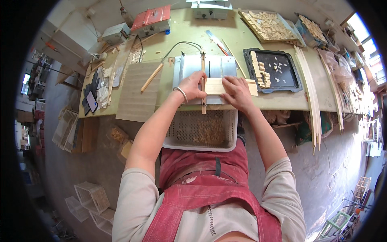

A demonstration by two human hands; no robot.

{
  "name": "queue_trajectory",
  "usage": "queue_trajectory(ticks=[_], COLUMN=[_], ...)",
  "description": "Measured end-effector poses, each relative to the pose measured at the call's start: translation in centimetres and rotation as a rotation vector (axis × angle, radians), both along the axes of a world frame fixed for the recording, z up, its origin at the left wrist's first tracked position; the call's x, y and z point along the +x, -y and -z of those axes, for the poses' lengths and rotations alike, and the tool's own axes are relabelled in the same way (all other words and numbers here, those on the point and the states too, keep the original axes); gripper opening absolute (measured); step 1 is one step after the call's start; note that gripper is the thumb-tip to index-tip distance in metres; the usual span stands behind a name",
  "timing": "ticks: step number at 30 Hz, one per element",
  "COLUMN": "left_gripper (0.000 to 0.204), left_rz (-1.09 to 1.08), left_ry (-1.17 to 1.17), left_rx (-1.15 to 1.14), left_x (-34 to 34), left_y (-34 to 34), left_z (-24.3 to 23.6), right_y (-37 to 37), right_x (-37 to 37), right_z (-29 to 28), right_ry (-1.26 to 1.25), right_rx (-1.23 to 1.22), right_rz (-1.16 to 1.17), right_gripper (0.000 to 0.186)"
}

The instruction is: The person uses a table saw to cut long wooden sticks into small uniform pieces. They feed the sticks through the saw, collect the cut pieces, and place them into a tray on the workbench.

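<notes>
A flat metal machine bed point(185, 66) with a dark slot lies on the table's front edge. Across it runs a narrow wooden bar point(203, 64), fixed at its far and near ends. My left hand point(190, 88), with a bangle on its wrist, closes its fingers and thumb against this bar. To its right, pale wooden strips point(214, 86) lie side by side with their left ends at the bar. My right hand point(238, 92) grips these strips from above, fingers bent over them. The strips' right ends point(253, 87) stick out past that hand.
Below the table edge sits a perforated plastic basket point(171, 143) with small wood pieces. At right are a black tray point(296, 74) with cut blocks and long wooden strips point(308, 97). A phone point(92, 102) and dark gloves point(93, 85) lie left; a red machine point(151, 19) stands behind.
</notes>
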State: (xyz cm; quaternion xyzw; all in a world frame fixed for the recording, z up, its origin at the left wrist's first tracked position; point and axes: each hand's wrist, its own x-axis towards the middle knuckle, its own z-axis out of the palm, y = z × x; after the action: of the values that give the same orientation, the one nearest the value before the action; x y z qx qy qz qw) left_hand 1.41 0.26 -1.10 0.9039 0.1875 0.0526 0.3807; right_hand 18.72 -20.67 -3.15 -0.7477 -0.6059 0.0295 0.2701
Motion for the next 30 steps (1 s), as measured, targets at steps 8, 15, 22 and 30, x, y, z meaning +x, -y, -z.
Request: queue_trajectory(ticks=[8, 15, 22, 30], left_gripper=[0.065, 0.065, 0.064, 0.063], left_rz=[-0.012, -0.005, -0.026, 0.057], left_ry=[-0.025, 0.028, -0.036, -0.179], left_rx=[0.009, 0.020, -0.007, 0.121], left_x=[1.6, 2.9, 4.1, 3.8], left_y=[-1.6, -3.2, -4.5, -4.4], left_z=[-0.4, 0.4, 0.0, -1.1], right_y=[-1.6, -3.1, -4.3, -4.7], right_x=[1.3, 2.5, 3.5, 3.8], right_z=[0.3, 0.3, 0.3, -0.1], right_ry=[0.015, 0.012, 0.004, -0.005], right_rx=[0.001, 0.011, 0.011, 0.018], right_rz=[0.029, 0.041, 0.051, 0.065], right_gripper=[0.060, 0.060, 0.059, 0.059])
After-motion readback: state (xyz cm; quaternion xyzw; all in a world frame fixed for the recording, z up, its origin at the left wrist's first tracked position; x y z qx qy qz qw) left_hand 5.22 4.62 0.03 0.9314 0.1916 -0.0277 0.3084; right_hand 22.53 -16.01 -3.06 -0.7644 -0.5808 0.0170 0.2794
